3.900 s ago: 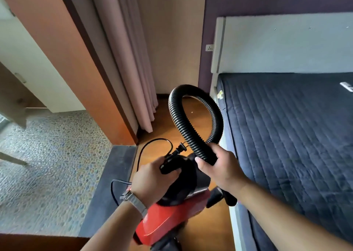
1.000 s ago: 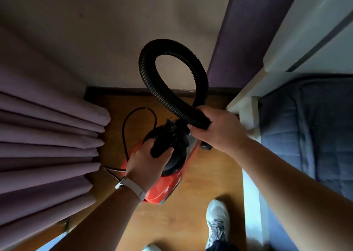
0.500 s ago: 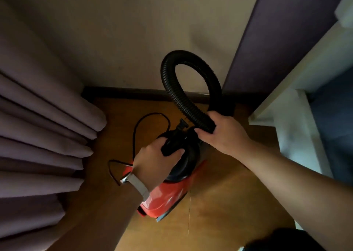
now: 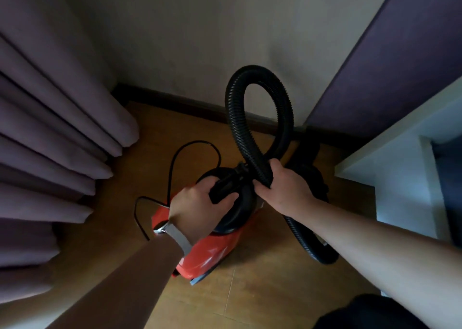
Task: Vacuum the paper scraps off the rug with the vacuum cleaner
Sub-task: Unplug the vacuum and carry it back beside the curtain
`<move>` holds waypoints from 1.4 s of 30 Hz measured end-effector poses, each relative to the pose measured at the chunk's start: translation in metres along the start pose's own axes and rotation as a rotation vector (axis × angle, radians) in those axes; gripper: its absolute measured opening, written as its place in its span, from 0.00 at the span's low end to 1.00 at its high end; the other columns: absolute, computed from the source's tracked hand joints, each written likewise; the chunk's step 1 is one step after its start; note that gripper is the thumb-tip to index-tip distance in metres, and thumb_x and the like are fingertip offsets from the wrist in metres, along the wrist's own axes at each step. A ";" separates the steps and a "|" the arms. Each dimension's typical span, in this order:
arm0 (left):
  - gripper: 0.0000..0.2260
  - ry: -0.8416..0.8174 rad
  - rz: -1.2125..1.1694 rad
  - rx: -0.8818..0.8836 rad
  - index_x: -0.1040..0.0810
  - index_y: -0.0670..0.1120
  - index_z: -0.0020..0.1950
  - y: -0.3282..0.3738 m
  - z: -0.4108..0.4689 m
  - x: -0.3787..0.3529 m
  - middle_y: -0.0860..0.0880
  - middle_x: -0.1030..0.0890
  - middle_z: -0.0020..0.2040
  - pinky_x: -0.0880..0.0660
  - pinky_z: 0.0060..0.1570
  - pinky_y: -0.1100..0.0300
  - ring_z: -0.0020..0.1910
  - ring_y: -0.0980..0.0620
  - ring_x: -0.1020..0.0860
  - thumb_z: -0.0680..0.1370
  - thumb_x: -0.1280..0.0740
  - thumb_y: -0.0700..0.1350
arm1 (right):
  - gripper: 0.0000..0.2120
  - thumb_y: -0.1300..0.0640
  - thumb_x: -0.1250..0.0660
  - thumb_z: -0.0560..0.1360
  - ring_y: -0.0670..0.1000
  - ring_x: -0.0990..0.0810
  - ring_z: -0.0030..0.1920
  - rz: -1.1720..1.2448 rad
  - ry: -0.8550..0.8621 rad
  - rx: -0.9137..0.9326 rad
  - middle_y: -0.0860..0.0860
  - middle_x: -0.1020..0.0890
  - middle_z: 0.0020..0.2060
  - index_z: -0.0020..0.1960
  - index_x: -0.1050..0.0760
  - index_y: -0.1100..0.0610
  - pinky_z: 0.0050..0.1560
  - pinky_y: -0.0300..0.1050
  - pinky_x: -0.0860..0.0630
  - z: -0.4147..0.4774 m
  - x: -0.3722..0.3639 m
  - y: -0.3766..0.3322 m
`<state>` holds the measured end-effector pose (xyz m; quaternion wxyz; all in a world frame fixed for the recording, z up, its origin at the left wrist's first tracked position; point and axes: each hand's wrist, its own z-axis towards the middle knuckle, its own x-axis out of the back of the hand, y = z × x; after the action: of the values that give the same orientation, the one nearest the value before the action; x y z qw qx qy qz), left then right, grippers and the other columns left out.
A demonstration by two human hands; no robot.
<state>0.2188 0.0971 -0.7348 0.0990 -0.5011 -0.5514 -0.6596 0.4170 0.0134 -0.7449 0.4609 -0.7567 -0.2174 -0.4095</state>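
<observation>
Subject: red canister vacuum cleaner (image 4: 212,251), low over the wooden floor (image 4: 262,293) in a room corner. Whether it rests on the floor or hangs just clear of it cannot be told.

Grip: the left hand (image 4: 197,208) is curled round the black top handle (image 4: 225,188), with a watch strap (image 4: 178,236) on that wrist. The right hand (image 4: 283,191) is closed round the black ribbed hose (image 4: 236,128) where its loop crosses itself. The loop stands up in front of the wall, and the free end trails down to the floor at the right.

Handling, as judged: the body is rigid plastic and looks moderately heavy, so the top handle is the proper hold. The hose is flexible and springy and will swing if released. The power cord (image 4: 172,168) lies loose on the floor beside the body and may snag or trip.

Surroundings: smooth wood boards, a dark baseboard (image 4: 175,103), and a pale wall (image 4: 200,41). Pleated curtain (image 4: 62,128) hangs at the left. A purple panel (image 4: 387,66) and white bed frame (image 4: 400,168) stand at the right. Light is dim.

Neither rug nor paper scraps are in view, so vacuuming appears not yet begun.
</observation>
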 end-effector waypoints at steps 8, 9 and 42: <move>0.11 0.117 -0.248 -0.002 0.18 0.54 0.52 -0.012 -0.006 -0.003 0.58 0.18 0.40 0.20 0.36 0.55 0.39 0.60 0.19 0.74 0.30 0.58 | 0.15 0.44 0.32 0.75 0.43 0.22 0.31 0.192 0.003 0.032 0.48 0.21 0.33 0.55 0.29 0.52 0.35 0.51 0.21 -0.006 0.002 -0.005; 0.08 0.113 -0.291 0.023 0.18 0.53 0.50 -0.017 -0.006 -0.003 0.58 0.18 0.40 0.20 0.36 0.54 0.39 0.60 0.19 0.75 0.29 0.55 | 0.16 0.44 0.31 0.74 0.43 0.21 0.33 0.216 0.001 0.058 0.47 0.20 0.35 0.56 0.29 0.52 0.37 0.52 0.20 -0.007 0.003 -0.008; 0.05 -0.043 -0.007 0.053 0.22 0.58 0.44 -0.129 -0.075 0.126 0.54 0.21 0.33 0.31 0.28 0.65 0.30 0.57 0.25 0.79 0.33 0.48 | 0.17 0.39 0.37 0.75 0.49 0.25 0.43 -0.891 -0.374 0.814 0.44 0.25 0.43 0.56 0.27 0.49 0.44 0.47 0.27 -0.014 -0.020 -0.156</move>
<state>0.0292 0.1363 -0.7106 0.0981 -0.5102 -0.5726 -0.6342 0.2893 0.0776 -0.6770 0.4513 -0.4164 -0.7269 -0.3075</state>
